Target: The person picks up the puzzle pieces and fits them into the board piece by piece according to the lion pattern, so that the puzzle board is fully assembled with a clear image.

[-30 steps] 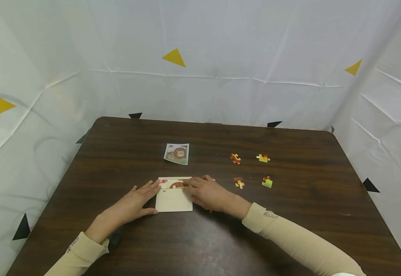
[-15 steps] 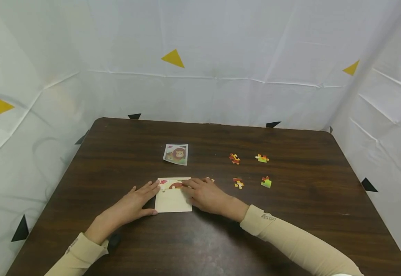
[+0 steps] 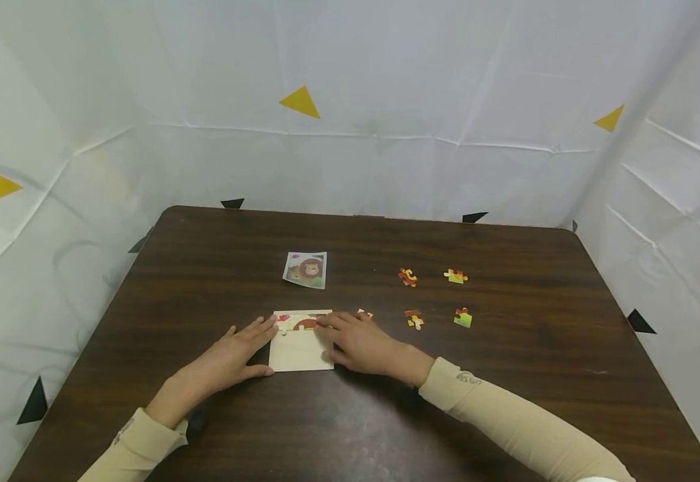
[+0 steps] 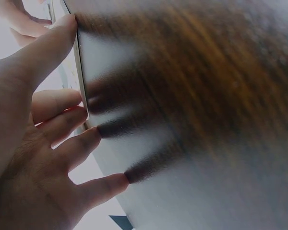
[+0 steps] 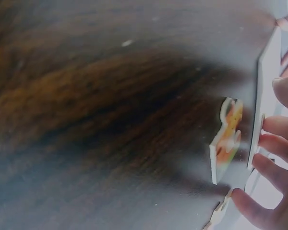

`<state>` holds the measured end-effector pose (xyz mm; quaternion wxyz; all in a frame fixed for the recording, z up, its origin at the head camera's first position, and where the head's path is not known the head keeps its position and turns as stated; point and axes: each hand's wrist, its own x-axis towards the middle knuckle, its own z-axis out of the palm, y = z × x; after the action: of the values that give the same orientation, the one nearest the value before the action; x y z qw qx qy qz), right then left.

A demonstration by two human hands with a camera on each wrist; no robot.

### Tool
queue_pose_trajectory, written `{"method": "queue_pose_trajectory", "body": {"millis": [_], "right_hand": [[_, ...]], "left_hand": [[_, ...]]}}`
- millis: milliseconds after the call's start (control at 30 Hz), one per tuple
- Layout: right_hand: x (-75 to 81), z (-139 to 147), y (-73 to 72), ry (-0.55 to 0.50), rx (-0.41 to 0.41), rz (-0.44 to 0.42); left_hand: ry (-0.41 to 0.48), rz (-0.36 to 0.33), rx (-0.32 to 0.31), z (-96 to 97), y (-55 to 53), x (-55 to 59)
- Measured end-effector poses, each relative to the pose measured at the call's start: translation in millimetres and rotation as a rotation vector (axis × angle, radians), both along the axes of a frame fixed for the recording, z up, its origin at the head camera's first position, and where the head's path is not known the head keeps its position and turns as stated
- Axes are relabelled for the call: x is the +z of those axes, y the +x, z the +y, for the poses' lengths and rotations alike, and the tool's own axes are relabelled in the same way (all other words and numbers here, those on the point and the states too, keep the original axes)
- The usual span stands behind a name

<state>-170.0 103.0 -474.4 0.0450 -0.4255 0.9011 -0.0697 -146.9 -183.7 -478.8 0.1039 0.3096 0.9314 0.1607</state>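
Observation:
A pale square puzzle board (image 3: 302, 353) lies on the table, with a strip of fitted jigsaw pieces (image 3: 300, 323) along its far side showing pink and brown mane. My left hand (image 3: 238, 351) steadies the board's left edge, fingers spread and thumb (image 4: 62, 33) at the near corner. On the right, my right hand (image 3: 362, 345) rests its fingertips on the strip's far right end, which it partly hides; its thumb is apart, over the lower board. The right wrist view has a loose jigsaw piece (image 5: 228, 143) beside the board, under that hand, and another piece (image 5: 219, 211) by the little finger.
A lion picture card (image 3: 305, 270) lies beyond the board. To the right are several loose jigsaw pieces: a brown one (image 3: 407, 277), a yellow-green one (image 3: 456, 276), a red-brown one (image 3: 413, 319) and a green one (image 3: 462, 317). White sheeting (image 3: 374, 167) surrounds the dark table.
My right hand has shifted slightly, covering a piece that showed below it, and its thumb has spread out over the lower board. The left hand stays in place; the view drifts slightly.

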Motion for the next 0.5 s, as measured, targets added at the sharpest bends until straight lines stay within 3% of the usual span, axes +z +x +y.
{"method": "queue_pose_trajectory", "body": {"millis": [133, 500], "right_hand": [[-1.0, 0.4, -2.0, -0.048, -0.007, -0.053], [2.8, 5.8, -7.1, -0.089, 0.022, -0.05]], "left_hand": [[-0.01, -0.014, 0.004, 0.9, -0.2, -2.4], [-0.001, -0.004, -0.003, 0.3, -2.3, -3.9]]}}
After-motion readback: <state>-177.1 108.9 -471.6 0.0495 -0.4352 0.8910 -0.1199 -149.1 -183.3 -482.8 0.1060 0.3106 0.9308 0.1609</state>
